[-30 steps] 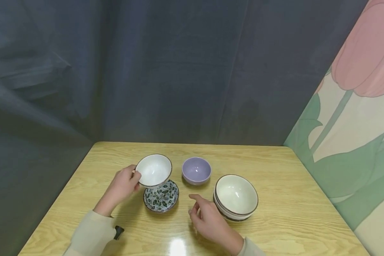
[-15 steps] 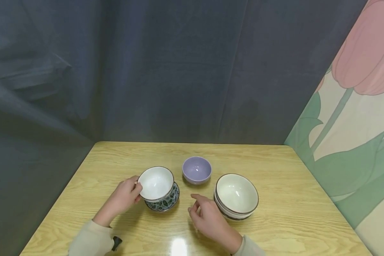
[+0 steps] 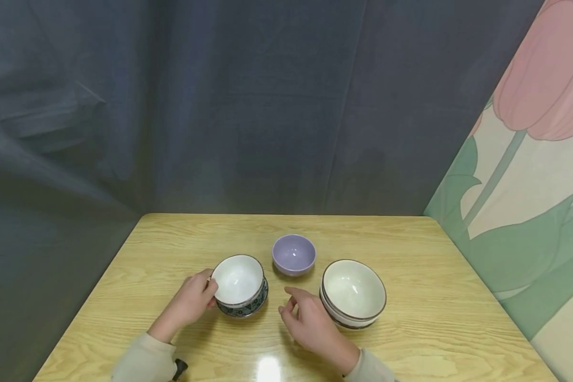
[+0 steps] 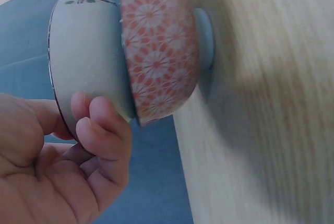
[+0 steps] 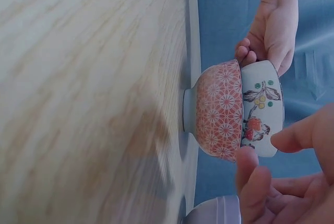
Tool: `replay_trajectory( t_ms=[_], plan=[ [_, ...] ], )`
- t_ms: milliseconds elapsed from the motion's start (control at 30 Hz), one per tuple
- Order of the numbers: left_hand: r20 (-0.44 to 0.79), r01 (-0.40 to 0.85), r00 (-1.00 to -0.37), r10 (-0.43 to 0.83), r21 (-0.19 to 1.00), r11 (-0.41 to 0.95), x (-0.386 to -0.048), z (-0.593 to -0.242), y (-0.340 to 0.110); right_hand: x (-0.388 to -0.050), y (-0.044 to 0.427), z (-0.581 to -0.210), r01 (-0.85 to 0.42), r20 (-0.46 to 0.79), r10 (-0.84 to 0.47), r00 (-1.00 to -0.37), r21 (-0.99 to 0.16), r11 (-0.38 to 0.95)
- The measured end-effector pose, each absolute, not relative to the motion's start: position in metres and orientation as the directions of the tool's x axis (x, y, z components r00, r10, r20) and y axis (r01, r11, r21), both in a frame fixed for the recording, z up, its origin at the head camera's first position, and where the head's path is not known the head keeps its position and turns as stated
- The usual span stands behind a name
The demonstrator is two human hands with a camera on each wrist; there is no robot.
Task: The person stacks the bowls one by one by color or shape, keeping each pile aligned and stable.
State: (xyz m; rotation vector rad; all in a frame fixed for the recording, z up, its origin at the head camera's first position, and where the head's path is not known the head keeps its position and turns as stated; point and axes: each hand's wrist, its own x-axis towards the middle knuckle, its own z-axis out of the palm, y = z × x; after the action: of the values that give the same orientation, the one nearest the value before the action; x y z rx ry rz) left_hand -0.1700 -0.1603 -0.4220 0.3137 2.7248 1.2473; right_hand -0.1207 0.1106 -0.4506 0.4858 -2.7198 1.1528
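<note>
My left hand (image 3: 191, 298) pinches the left rim of a white bowl (image 3: 239, 278) with a thin brown edge. That bowl sits nested inside a patterned bowl (image 3: 249, 309), whose inside has dark leaves and whose outside, in the left wrist view, shows red flower print (image 4: 156, 59). Fruit and leaves decorate the white bowl's outer wall (image 5: 262, 104) in the right wrist view. My right hand (image 3: 312, 324) hovers over the table between the two stacks, fingers loosely bent, holding nothing. Much of the patterned bowl's inside is hidden.
A small purple bowl (image 3: 293, 255) stands behind, between the stacks. To the right of my right hand is a stack of cream bowls (image 3: 353, 291) with brown rims. The wooden table (image 3: 434, 318) ends at a dark curtain (image 3: 286, 106) at the back.
The left hand has lowered the white bowl, moving it slightly right and toward me, into the patterned bowl. The right hand has hardly moved.
</note>
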Motion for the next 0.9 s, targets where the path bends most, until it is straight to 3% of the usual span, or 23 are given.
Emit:
replay_trajectory(
  t_ms=[367,900],
  plan=[
    [-0.038,0.12,-0.973,0.227,0.758,0.641,-0.167,-0.431,-0.157,-0.126,0.104,-0.452,-0.366,0.279,-0.236,-0.931,-0.706,0.607],
    [-0.017,0.15,-0.966,0.257,0.774,0.615,-0.162,-0.436,-0.142,-0.132,0.099,-0.452,-0.283,0.212,-0.19,-0.959,-0.77,0.572]
  ],
)
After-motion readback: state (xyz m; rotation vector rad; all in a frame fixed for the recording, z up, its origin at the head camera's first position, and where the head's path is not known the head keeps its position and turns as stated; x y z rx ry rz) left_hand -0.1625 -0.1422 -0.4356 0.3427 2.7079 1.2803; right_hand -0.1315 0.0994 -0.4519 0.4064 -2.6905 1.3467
